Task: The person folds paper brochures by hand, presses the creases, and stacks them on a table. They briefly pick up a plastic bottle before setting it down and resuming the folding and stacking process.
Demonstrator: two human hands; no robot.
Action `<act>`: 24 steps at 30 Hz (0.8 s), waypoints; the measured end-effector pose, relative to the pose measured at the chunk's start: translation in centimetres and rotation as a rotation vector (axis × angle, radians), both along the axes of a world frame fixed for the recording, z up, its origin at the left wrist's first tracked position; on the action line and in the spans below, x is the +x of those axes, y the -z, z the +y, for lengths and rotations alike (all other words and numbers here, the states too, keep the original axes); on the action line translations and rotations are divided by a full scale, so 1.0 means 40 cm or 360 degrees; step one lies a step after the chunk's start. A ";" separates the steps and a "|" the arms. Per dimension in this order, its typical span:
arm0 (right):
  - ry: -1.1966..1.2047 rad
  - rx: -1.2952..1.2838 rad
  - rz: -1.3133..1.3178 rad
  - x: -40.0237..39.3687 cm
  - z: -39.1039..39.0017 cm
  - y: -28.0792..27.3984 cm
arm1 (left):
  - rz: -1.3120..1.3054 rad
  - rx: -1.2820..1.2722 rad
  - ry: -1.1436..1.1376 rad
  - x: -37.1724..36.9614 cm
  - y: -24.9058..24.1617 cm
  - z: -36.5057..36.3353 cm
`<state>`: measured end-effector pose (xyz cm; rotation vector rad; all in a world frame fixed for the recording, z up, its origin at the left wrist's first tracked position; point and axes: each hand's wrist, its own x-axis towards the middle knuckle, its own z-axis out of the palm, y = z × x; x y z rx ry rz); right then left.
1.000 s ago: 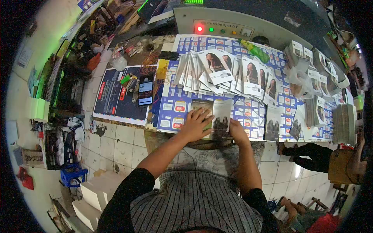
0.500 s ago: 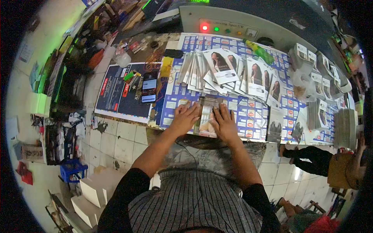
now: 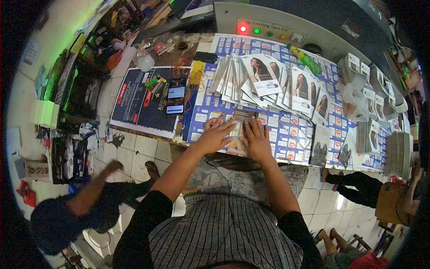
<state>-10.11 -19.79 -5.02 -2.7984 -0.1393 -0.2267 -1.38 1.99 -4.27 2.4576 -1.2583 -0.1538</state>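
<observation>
We press our left hand (image 3: 215,133) and right hand (image 3: 256,139), grip open and palms flat, on a folded printed card (image 3: 237,130) at the surface's near edge, finished cards (image 3: 268,83) fanned beyond, unfolded stacks (image 3: 396,152) waiting.

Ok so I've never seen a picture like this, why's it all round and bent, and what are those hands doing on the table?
The camera sits on a person's head, looking down through a wide lens, which bends the edges. The left hand and right hand are that person's own, both pressed flat on a printed card. It lies on a table covered with blue printed sheets. Beyond it fans a row of cards, with a phone to the left. Another person passes on the floor.
</observation>
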 end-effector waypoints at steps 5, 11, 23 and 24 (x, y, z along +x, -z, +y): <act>0.0000 -0.0028 -0.0004 -0.001 0.002 -0.001 | -0.0046 0.0016 0.0014 0.001 0.005 0.000; 0.0003 0.0012 -0.0048 0.000 -0.001 0.003 | -0.0083 0.0175 0.0040 0.003 0.007 -0.003; 0.0755 0.0089 0.0098 -0.109 -0.316 -0.011 | -0.0254 0.0359 0.0077 -0.006 -0.032 -0.036; 0.0725 0.0141 0.0120 -0.114 -0.296 -0.037 | -0.0239 0.0426 0.0066 -0.004 -0.039 -0.040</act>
